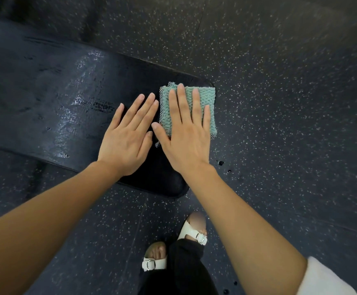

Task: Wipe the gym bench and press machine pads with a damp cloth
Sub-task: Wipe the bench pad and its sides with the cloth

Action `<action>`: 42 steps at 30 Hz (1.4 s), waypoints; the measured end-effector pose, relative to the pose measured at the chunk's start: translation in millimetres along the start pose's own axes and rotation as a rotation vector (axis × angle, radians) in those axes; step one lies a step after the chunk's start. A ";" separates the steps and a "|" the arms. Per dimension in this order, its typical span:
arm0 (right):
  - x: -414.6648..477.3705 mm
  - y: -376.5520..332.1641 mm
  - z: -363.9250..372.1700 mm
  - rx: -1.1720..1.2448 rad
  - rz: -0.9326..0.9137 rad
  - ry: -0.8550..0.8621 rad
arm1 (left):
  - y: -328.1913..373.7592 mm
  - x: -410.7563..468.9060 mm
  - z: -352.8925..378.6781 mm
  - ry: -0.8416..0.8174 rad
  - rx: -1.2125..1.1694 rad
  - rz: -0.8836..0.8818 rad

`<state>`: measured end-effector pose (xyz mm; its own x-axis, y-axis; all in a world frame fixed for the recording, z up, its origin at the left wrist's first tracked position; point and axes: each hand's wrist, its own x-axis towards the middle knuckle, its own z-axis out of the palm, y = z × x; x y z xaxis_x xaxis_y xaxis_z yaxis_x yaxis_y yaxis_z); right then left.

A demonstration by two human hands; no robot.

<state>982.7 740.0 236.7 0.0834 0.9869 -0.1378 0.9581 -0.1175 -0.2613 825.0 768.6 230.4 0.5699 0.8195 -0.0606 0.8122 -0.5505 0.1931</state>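
A long black padded gym bench (52, 107) runs from the left edge to the middle of the view, its surface glistening wet. A folded teal cloth (207, 99) lies on the bench's right end. My right hand (186, 133) presses flat on the cloth, fingers spread and pointing away from me. My left hand (128, 137) rests flat on the bare pad just left of the cloth, fingers apart, holding nothing. The thumbs of both hands nearly touch.
Dark speckled rubber floor (279, 103) surrounds the bench. A few dark water drops (221, 163) lie on the floor right of the bench end. My feet in white sandals (194, 233) and black trousers stand just below the bench.
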 end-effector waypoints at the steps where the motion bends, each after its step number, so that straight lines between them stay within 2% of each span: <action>1: -2.3 -1.4 1.7 -0.012 0.006 0.013 | -0.5 -0.6 0.1 0.000 -0.001 0.000; 5: -25.0 -4.3 10.0 0.022 0.032 0.089 | 0.0 -0.5 0.9 0.012 0.004 0.006; 10: -63.3 -7.1 15.9 0.046 0.041 0.094 | -1.5 0.6 0.3 0.034 -0.004 0.016; 13: -55.4 -5.6 15.6 0.041 0.030 0.095 | -1.2 0.1 1.8 0.042 -0.003 0.019; 23: -3.0 31.7 8.2 0.073 -0.251 0.140 | -3.0 -0.8 5.1 0.078 0.034 0.055; 29: 9.7 42.5 0.9 0.133 -0.347 0.151 | -4.6 2.7 5.5 0.071 0.070 0.141; 35: 25.2 49.5 -6.1 0.015 -0.374 0.128 | 1.9 0.7 7.0 0.068 0.032 0.144; 42: -11.7 48.6 1.9 0.099 -0.369 0.176 | 2.0 4.2 7.8 0.032 0.035 0.127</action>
<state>1027.8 722.6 223.7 -0.2063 0.9677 0.1452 0.9022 0.2456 -0.3545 830.0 769.7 222.9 0.6645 0.7473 -0.0069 0.7380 -0.6548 0.1630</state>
